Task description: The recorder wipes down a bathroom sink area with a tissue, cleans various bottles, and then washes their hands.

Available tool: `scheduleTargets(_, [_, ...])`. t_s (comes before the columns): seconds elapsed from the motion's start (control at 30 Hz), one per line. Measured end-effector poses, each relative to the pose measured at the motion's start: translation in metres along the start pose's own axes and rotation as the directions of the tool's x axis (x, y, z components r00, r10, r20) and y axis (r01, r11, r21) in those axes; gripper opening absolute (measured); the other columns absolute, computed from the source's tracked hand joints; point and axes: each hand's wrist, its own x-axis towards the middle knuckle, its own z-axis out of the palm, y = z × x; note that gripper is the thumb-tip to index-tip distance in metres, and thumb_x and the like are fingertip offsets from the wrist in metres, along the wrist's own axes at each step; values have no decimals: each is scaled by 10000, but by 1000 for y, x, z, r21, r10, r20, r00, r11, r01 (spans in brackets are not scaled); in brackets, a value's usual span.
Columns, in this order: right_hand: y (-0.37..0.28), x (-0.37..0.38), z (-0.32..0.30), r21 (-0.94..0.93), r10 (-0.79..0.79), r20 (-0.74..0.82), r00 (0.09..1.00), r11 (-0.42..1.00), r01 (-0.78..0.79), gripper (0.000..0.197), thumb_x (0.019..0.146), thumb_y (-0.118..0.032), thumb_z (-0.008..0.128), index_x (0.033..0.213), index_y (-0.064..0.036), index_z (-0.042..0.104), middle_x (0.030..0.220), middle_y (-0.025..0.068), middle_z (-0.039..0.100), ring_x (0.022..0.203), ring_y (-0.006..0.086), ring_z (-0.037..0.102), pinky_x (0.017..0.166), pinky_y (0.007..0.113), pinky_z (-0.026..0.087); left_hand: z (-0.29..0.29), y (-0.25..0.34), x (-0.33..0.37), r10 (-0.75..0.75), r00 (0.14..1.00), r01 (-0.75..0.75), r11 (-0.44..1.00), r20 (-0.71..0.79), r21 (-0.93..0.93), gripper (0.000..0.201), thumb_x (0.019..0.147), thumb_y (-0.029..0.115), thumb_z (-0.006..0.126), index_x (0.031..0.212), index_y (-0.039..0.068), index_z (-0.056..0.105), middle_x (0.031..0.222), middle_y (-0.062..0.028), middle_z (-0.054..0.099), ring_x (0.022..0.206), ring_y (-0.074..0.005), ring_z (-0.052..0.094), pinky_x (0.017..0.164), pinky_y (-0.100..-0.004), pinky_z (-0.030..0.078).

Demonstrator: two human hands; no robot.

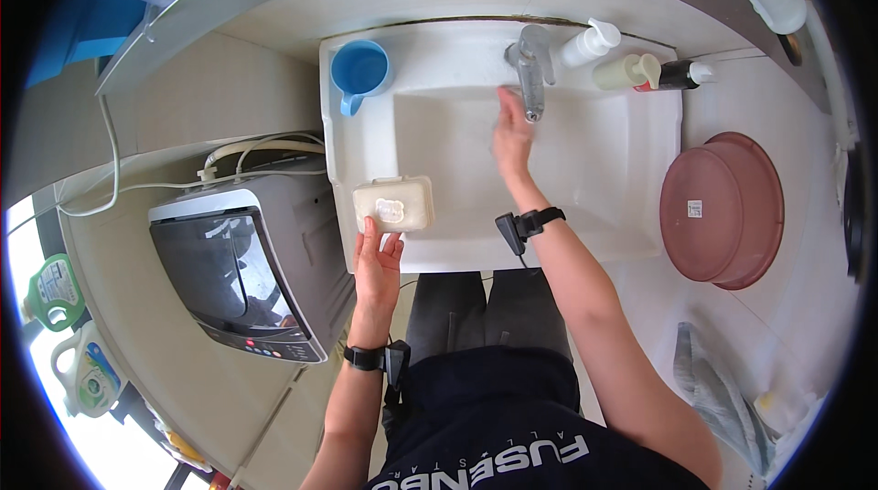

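Observation:
My left hand is at the front left of a white sink. Its thumb lies on a cream-coloured, lidded soap box with a white emblem, and the other fingers are at the box's near edge, partly under it. The box is over the sink's left ledge and the edge of the basin. My right hand reaches across the basin to the metal faucet. Its fingers stretch upward just left of the spout, slightly blurred, with nothing visible in them. Part of this hand is behind the spout.
A blue mug stands at the sink's back left corner. Behind the faucet's right side are a white pump bottle, a pale green one and a dark one. A pink basin leans at right; a washing machine stands left.

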Motion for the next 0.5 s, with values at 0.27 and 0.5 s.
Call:
scheduleTargets(0.27, [8,35,58,-777,-445,454,772,227,587,539,983,-264,529,1447,2,461,1551,146,400,1472,296,317,1233,484,204,-6,11,-11,30,999,-30,1000,-24,8,396,979,378,676,1250,121,546,1140,18,617,942,-142,610,809,-276,478])
scheduleTargets(0.5, [10,16,53,-550,-376,725,577,186,814,468,974,-192,549,1419,-51,518,1543,58,442,1474,257,329,1208,441,285,-10,17,-8,45,999,-46,999,11,27,404,983,406,661,1251,123,556,1117,26,625,951,-135,607,807,-268,474])
